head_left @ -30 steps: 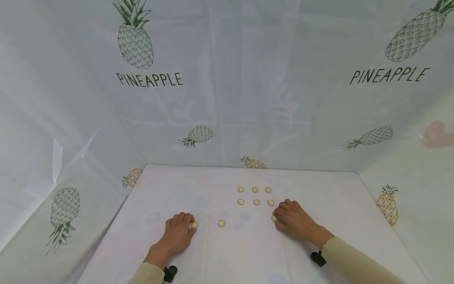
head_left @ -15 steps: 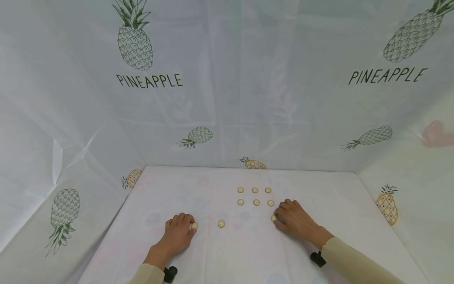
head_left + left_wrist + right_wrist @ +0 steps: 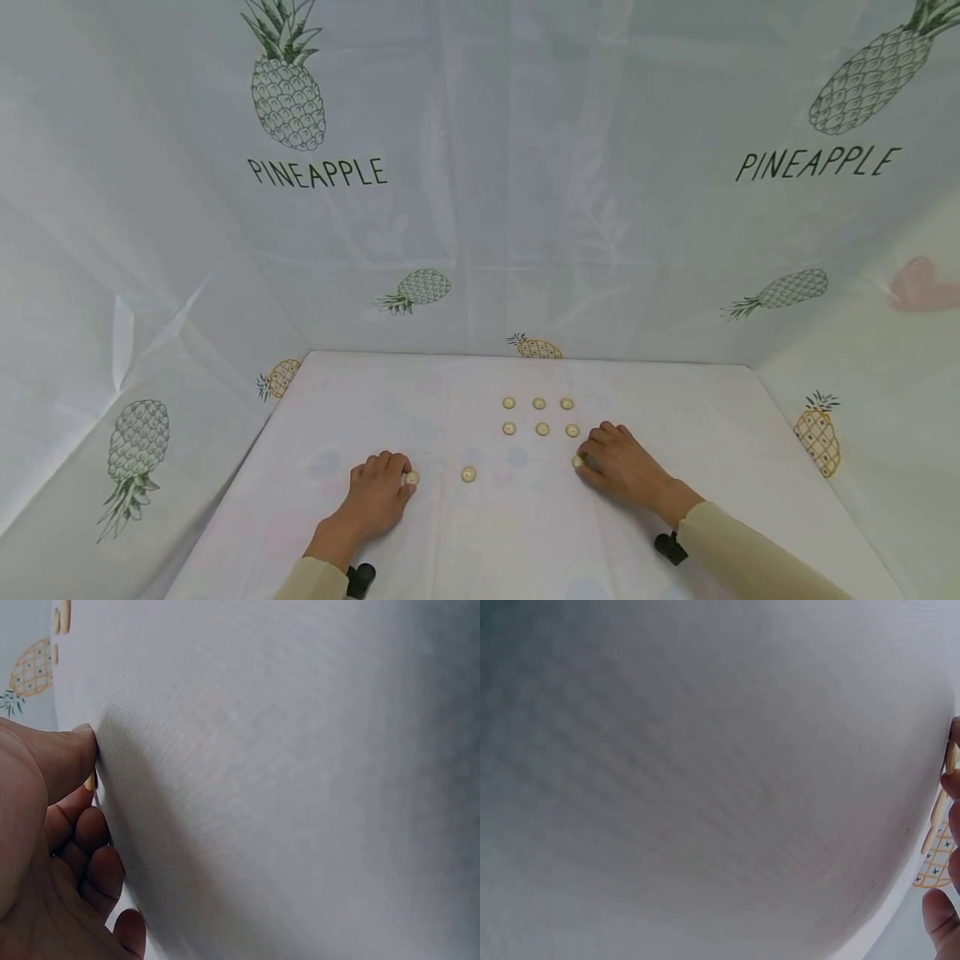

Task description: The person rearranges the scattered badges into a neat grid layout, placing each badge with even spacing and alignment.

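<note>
In the head view, my left hand (image 3: 377, 496) pinches a small round pale-wood disc (image 3: 411, 477) at the table's left middle, between thumb and index finger. The left wrist view shows only a sliver of that disc (image 3: 90, 782) between the fingers, down at the cloth. On the right, the thumb and index finger of my right hand (image 3: 626, 467) hold a similar disc (image 3: 577, 461) flat near the table. Between the hands lies a single loose disc (image 3: 468, 474), nearer the left one. The discs bear small dark marks, too small to read.
Beyond the hands, several matching discs form two rows; one is in the front row (image 3: 542, 429), another in the back row (image 3: 539, 403). White cloth (image 3: 510, 533) covers the table. Pineapple-printed sheets (image 3: 480, 208) rise behind it and along both sides.
Hardly anything differs. The right hand and its disc have edged very slightly left, and the whole head view has shifted a touch. The left hand keeps its place.
</note>
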The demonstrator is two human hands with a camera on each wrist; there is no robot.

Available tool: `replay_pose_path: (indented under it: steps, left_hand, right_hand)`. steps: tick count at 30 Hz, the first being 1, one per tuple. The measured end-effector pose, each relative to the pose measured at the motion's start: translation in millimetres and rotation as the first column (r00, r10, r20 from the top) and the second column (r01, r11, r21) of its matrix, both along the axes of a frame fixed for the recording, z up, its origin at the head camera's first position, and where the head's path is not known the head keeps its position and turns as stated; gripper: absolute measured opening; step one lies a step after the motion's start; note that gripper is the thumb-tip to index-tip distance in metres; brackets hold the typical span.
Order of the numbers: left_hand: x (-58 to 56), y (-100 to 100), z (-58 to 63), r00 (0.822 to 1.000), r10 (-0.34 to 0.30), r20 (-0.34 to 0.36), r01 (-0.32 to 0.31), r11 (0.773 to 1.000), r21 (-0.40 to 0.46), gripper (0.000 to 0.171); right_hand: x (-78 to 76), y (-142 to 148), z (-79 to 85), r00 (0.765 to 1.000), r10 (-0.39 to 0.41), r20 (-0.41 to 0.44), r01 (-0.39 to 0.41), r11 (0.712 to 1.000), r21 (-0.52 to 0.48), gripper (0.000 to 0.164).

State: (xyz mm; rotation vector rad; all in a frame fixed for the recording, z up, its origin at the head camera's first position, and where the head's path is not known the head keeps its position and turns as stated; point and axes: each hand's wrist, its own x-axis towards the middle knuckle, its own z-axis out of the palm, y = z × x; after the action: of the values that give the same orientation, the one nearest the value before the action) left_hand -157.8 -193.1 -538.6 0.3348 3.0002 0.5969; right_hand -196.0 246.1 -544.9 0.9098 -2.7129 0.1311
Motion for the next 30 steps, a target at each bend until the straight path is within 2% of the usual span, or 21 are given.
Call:
replay_pose_path:
  steps: [9,16,20,25,30]
  left_hand:
    - [-0.3,-0.6,-0.4,1.000,-0.002,0.023,0.002,1.000,-0.016,0.020]
    - [-0.5,-0.9,0.0,1.000,-0.004,0.008,0.005,1.000,-0.026,0.021]
    - [-0.3,-1.3,0.5,1.000,-0.010,-0.010,0.010,1.000,-0.021,0.021]
    - [-0.1,-2.6,0.4,0.999,-0.020,-0.036,0.020,1.000,-0.021,0.022]
    - [-0.5,-1.6,0.1,1.000,-0.015,-0.010,0.015,1.000,-0.009,0.022]
  right_hand:
    - [1.4,-1.3,-0.9,1.000,-0.012,0.011,0.012,1.000,0.006,0.019]
    - [-7.7,-15.9,9.4,0.999,-0.017,-0.034,0.015,0.998,-0.058,0.021]
    - [-11.6,-37.1,14.2,0.999,-0.006,-0.049,0.003,0.998,-0.060,0.022]
    - [-13.0,-79.3,17.1,0.999,0.022,-0.030,-0.023,0.999,-0.025,0.022]
    - [-11.0,-122.9,12.9,0.996,0.078,-0.049,-0.077,0.997,0.017,0.023]
